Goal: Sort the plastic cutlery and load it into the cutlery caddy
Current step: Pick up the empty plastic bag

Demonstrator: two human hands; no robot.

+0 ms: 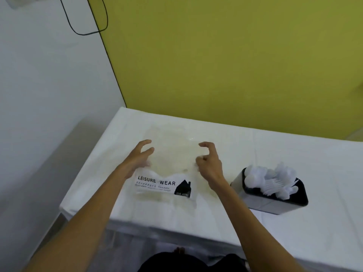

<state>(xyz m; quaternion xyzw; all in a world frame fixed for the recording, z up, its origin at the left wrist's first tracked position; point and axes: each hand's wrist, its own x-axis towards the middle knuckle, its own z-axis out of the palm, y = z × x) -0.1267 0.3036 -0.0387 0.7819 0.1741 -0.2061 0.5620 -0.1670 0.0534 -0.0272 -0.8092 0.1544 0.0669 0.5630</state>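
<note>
My hands (pixel 174 161) hovered open over the empty bag (pixel 169 173); a careless sweep risked tipping the full caddy (pixel 275 201) nearby

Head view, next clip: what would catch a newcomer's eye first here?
Both hands, the left hand and the right hand, hover with curled fingers over a clear plastic bag printed LEISURE WEAR, lying flat at the middle of the white table. To the right stands the dark cutlery caddy, already stuffed with white plastic cutlery. Behind rises a yellow-green wall.
</note>
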